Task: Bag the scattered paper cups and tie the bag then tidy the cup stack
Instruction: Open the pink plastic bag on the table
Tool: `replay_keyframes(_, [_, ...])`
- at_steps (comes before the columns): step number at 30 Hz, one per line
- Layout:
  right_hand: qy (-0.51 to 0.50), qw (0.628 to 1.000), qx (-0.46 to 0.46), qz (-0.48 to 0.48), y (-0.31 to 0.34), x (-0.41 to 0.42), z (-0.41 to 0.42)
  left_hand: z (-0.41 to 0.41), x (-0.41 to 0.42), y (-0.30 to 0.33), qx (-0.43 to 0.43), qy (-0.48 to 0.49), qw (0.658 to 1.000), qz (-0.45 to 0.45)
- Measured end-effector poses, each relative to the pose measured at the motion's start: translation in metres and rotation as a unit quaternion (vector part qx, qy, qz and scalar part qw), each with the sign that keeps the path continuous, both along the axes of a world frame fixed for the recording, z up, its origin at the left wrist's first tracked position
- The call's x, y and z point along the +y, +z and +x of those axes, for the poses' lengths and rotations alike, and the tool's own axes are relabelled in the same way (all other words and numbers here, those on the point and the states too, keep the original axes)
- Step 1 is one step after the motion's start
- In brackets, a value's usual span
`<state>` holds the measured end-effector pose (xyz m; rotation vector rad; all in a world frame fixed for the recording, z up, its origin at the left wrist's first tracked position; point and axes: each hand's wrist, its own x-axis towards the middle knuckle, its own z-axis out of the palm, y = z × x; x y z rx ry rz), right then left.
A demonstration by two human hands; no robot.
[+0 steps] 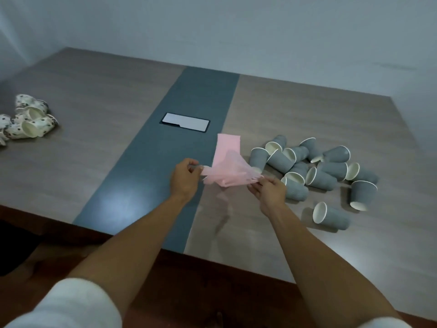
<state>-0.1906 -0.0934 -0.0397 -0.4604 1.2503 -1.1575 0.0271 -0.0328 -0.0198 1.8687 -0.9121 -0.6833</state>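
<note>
**Bag being opened, no cup inside yet**

The pink plastic bag (pixel 228 165) sits at the centre of the view, stretched between both hands just above the desk (pixel 94 138). The left hand (pixel 185 177) pinches one edge at 9 o'clock of the bag; the right hand (pixel 268 189) pinches the opposite edge at 4 o'clock. The film is blurred, so whether its mouth is open yet is hard to say.

At 3 o'clock of the bag lie the grey paper cups (pixel 316 172), roughly 15, tumbled on their sides in a loose heap, 1 or 2 apart at 5 o'clock. Far off at 9 o'clock rests a cluster of spotted cups (pixel 29 120). A flat dark panel (pixel 185 121) lies at 11 o'clock.

Judged from this, bagging has not begun: every cup, the tying and the stack remain.
</note>
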Motion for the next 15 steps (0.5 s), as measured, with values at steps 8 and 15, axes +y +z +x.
replay_keyframes(8, [-0.094, 0.986, -0.124, 0.063, 0.018, -0.027, -0.031, 0.0, -0.026, 0.037, 0.258, 0.269, 0.928, 0.003])
replay_keyframes(15, [0.232, 0.883, 0.384, -0.137, 0.01, -0.004, -0.057, 0.002, -0.014, 0.016, -0.048, 0.051, 0.997, 0.014])
